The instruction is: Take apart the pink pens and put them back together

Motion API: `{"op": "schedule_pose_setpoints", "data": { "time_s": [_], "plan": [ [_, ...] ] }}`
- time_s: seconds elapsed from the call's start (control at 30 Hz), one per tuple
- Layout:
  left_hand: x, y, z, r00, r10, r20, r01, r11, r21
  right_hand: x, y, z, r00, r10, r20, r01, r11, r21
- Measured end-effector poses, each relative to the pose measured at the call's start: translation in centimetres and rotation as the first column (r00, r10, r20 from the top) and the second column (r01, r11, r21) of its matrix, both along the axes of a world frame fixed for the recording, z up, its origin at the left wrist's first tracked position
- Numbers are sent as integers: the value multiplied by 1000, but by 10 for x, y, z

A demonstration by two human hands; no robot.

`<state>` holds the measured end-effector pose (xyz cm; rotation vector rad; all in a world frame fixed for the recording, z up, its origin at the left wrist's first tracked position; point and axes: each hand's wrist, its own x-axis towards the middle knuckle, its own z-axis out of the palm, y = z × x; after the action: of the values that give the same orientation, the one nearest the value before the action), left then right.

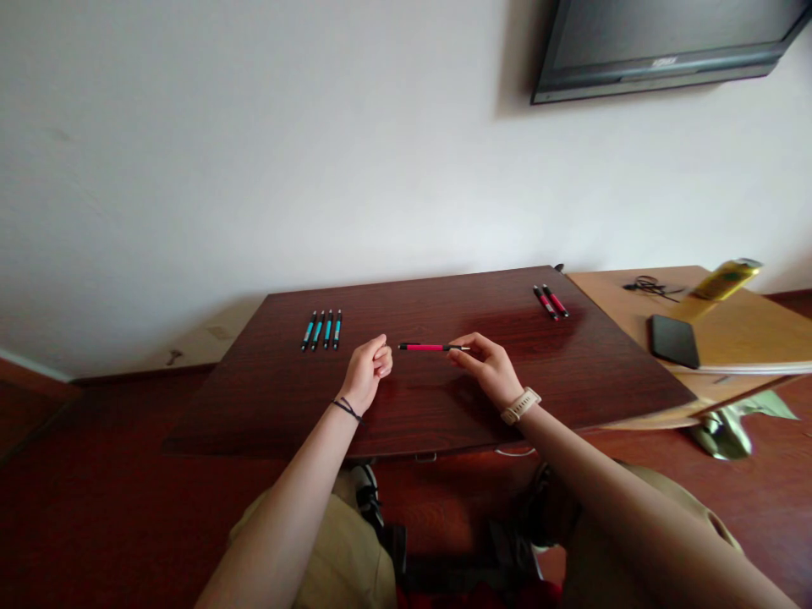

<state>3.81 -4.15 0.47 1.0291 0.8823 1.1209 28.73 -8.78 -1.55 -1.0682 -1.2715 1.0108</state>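
A pink pen (426,348) with black ends lies level between my hands, above the dark table or on it; I cannot tell which. The fingertips of my right hand (487,365) pinch its right, silver-tipped end. Just left of the pen's other end is my left hand (366,372), its fingers curled closed and nothing showing in them; a small gap parts it from the pen. Several blue pens (321,330) with black ends stand side by side in a row, lying on the table left of my left hand. Two more pink pens (551,302) lie together at the far right.
The dark wooden table (419,427) reaches back to the white wall. A lighter wooden cabinet (609,296) adjoins it on the right, bearing a black phone (673,341), a coiled black cable (651,287) and a yellow can-like object (726,279). A television (660,51) hangs above.
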Motion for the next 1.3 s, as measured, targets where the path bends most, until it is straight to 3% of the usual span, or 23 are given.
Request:
{"op": "schedule_pose_setpoints", "data": {
  "time_s": [0.5, 0.93, 1.07, 1.17, 1.3],
  "plan": [
    [6, -5, -7, 965, 36, -261, 7, 987, 159, -2, -4, 2, 993, 16, 117, -23, 998, 59],
    [5, -3, -11, 936, -4, -351, 84, 973, 213, 2, -5, 3, 989, -16, 145, 8, 999, 53],
    [-2, 3, -11, 900, 70, -430, 37, 971, 235, 1, -5, 1, 987, 4, 164, -15, 998, 65],
    [-13, 8, -7, 776, 178, -605, 19, 952, 304, 1, -5, 0, 983, 24, 183, -36, 997, 64],
    [-28, 9, -3, 393, 369, -842, 70, 901, 427, 3, -4, -1, 982, -7, 190, -5, 998, 60]
  ]
}}
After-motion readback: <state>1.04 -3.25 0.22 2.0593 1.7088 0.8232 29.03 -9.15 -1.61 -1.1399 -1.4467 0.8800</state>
